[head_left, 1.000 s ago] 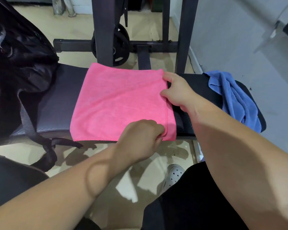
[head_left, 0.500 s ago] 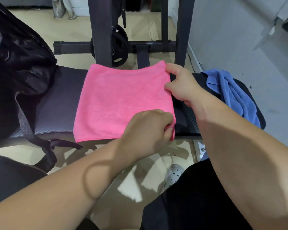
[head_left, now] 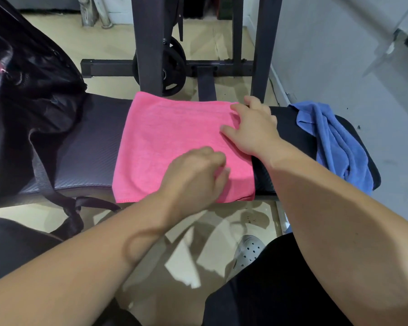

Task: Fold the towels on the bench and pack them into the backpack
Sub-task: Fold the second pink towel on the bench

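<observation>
A pink towel (head_left: 170, 137), folded into a flat rectangle, lies across the middle of the black padded bench (head_left: 92, 147). My right hand (head_left: 252, 128) rests flat on its far right corner with the fingers spread. Over the towel's near right part sits my left hand (head_left: 196, 177), fingers loosely curled and pressing down; the towel is not lifted. A crumpled blue towel (head_left: 339, 147) lies on the right end of the bench. The black backpack (head_left: 33, 102) stands on the left end, and its opening is hard to make out.
Dark rack uprights (head_left: 149, 43) and a weight plate (head_left: 174, 67) stand just behind the bench. A backpack strap (head_left: 68, 203) hangs over the near edge. A grey wall (head_left: 339, 55) runs close on the right. My grey shoe (head_left: 247, 250) is on the floor below.
Both hands have let go of the pink towel's right edge corners. The towel now lies flat, and both hands have slid left onto its top.
</observation>
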The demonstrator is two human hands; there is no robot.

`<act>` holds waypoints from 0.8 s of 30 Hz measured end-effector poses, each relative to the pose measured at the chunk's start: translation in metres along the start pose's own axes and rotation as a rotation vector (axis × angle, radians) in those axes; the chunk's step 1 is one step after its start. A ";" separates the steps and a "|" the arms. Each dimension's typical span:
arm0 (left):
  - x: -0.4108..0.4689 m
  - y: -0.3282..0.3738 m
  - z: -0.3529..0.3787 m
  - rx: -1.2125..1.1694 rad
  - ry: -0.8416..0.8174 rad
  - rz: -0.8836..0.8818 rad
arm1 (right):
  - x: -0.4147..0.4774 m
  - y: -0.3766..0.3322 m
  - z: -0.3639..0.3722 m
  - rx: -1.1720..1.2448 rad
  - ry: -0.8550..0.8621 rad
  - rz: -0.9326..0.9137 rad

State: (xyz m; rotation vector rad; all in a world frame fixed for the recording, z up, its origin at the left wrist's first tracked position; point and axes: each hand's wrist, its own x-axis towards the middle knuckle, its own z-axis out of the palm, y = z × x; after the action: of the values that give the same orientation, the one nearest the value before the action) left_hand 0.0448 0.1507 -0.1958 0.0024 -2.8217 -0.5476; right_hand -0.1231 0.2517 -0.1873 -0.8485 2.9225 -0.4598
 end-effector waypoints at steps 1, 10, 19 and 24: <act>0.003 -0.011 -0.005 0.053 0.015 -0.036 | -0.001 -0.005 0.002 -0.036 0.003 -0.030; -0.015 -0.092 -0.009 0.340 -0.400 -0.409 | -0.009 -0.036 0.037 -0.177 -0.263 -0.053; -0.030 -0.063 -0.047 0.519 -0.334 -0.318 | -0.009 -0.045 -0.001 -0.084 0.012 0.032; -0.026 -0.082 -0.037 0.468 -0.203 -0.317 | 0.006 -0.015 0.001 -0.033 0.059 0.217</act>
State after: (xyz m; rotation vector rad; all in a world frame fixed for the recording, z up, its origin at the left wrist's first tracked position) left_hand 0.0751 0.0620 -0.2000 0.5167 -3.0976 0.0724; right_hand -0.1206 0.2361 -0.1833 -0.5199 3.0371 -0.4282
